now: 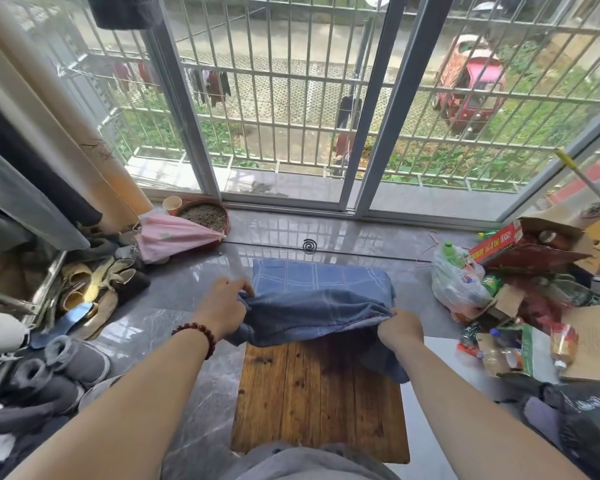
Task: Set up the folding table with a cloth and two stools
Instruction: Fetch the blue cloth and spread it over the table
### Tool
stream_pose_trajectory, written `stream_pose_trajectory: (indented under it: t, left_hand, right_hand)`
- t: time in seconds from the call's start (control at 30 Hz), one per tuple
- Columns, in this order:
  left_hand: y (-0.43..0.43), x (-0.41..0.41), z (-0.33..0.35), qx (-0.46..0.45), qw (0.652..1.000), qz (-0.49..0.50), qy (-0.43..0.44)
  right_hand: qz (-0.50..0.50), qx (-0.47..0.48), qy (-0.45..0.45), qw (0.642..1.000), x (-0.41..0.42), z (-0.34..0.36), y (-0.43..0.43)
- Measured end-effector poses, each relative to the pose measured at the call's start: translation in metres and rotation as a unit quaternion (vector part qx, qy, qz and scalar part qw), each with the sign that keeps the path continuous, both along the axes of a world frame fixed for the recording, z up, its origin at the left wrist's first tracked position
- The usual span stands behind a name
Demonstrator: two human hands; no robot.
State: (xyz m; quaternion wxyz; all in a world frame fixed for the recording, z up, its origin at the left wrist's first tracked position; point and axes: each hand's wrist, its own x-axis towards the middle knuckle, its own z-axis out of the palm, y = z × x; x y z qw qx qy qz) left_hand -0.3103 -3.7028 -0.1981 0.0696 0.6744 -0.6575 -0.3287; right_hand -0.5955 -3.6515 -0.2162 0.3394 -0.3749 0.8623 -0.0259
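Both hands are on the blue checked cloth (pixel 321 306), which sits over the far end of the wooden folding table (pixel 319 396). The left hand (pixel 224 308), with a bead bracelet (pixel 198 336) at the wrist, has its fingers curled round the cloth's left corner. The right hand (pixel 399 330) pinches a bunched fold on the right, knuckles up. The hands are set well apart, and that looks deliberate: a grip at each side keeps the fabric stretched so it can be drawn evenly.

The far part of the cloth lies flat on the top with its check pattern showing, while the near edge is lifted and gathered between the hands. The near half of the planks is bare. My read is that the cloth is mid-spread, to be pulled toward the body until it covers the wood.

I can't pick out any stools in this view, so that part looks undone.

The table stands on the tiled floor with clutter on both sides. A mosquito coil (pixel 309 244) is just beyond the table, a pink umbrella (pixel 174 237) and grey slippers (pixel 73 362) are off to the left, and a plastic bag of bottles (pixel 456 278) is to the right. The hanging cloth edge will need watching near that bag.
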Motion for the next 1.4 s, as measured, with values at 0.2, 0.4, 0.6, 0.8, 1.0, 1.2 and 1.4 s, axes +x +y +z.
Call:
stream_pose_trajectory:
  t: [0.2,0.4,0.6,0.8,1.0,1.2,1.4]
  left_hand:
    - [0.006,0.013,0.001,0.025,0.998,-0.047,-0.042]
    - [0.012,0.031,-0.002,0.080,0.983,-0.124,-0.108]
    - [0.016,0.036,-0.002,0.102,0.975,-0.171,-0.098]
    - [0.019,0.045,0.006,0.135,0.953,-0.242,-0.123]
    - [0.024,0.055,0.002,0.057,0.978,-0.176,-0.100]
    - [0.019,0.065,0.002,-0.048,0.987,-0.096,-0.116]
    - [0.024,0.076,0.001,-0.085,0.975,-0.165,-0.119]
  right_hand:
    - [-0.067,-0.083,-0.039,0.994,0.008,-0.003,0.005]
    - [-0.080,-0.108,-0.038,0.990,0.016,-0.003,0.009]
    - [-0.121,-0.080,0.002,0.989,0.016,-0.004,0.014]
    - [-0.187,-0.119,-0.014,0.975,0.020,0.002,0.017]
    - [-0.194,-0.137,-0.011,0.971,0.026,0.001,0.026]
    - [-0.225,-0.117,-0.013,0.967,0.037,-0.003,0.034]
    - [-0.192,-0.117,0.000,0.974,0.050,-0.007,0.048]
